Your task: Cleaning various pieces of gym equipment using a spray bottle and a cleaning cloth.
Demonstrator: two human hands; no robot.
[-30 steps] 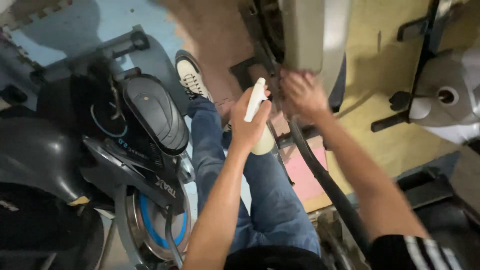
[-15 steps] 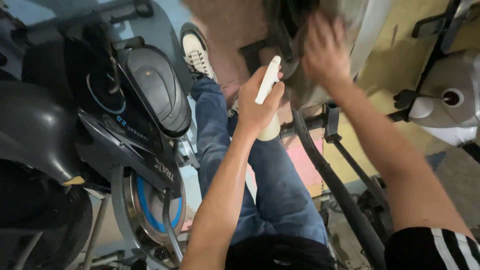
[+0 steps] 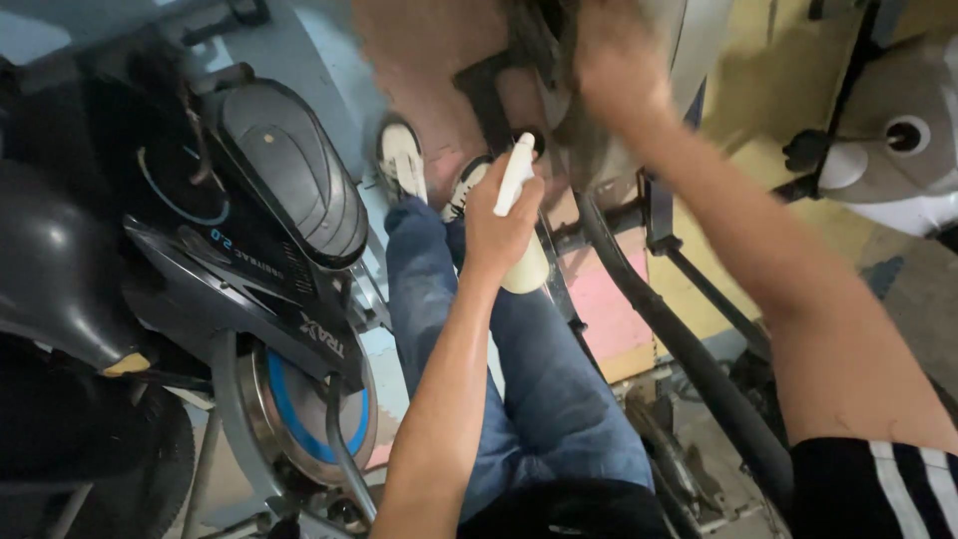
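Spray bottle: white nozzle head on a pale cream body, held roughly upright, tilted slightly right, nozzle at the far end. It sits centre-scene above the jeans-clad legs, just left of the grey exercise-machine housing. That housing is pale grey, smooth, motion-blurred, far right of centre.

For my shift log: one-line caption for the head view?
Left hand holds a white spray bottle; right hand presses on grey exercise machine.
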